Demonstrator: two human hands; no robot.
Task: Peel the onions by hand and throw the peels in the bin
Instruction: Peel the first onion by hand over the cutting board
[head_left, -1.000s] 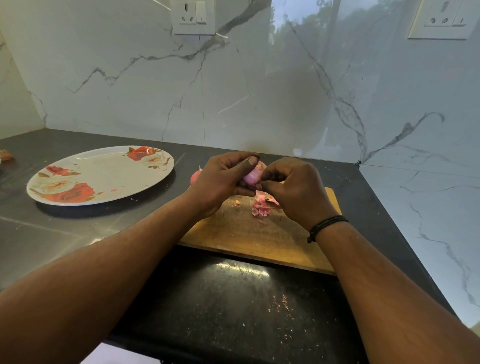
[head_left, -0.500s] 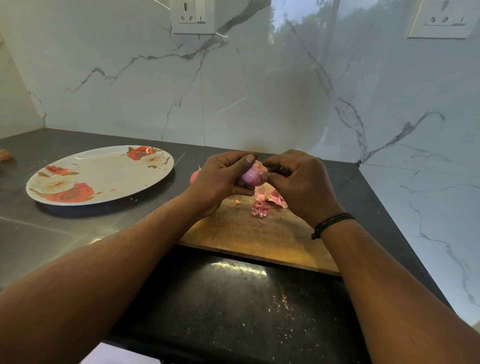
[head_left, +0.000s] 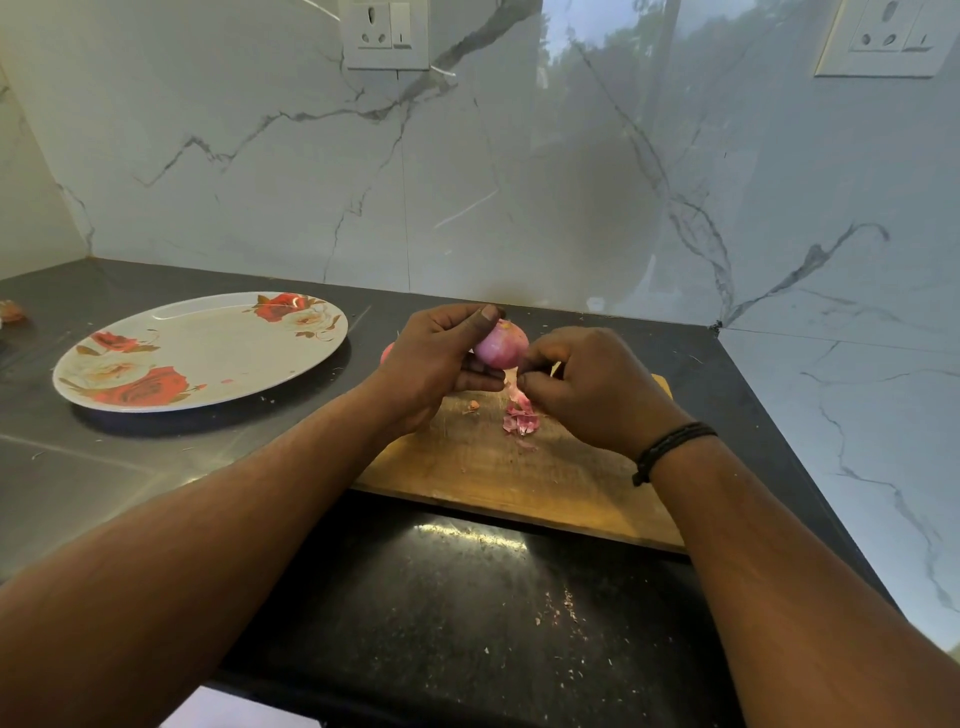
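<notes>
Left hand grips a pink onion above the wooden chopping board; right hand pinches a hanging peel strip; peel scraps lie below.

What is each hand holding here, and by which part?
The left hand holds the onion, thumb over its top, fingers beneath. The right hand pinches a strip of peel hanging from the onion's underside.

onions: two, one held, one at nine o'clock behind the hand | plate: one | cutting board: one | wall sockets: two | peel pile: one
</notes>
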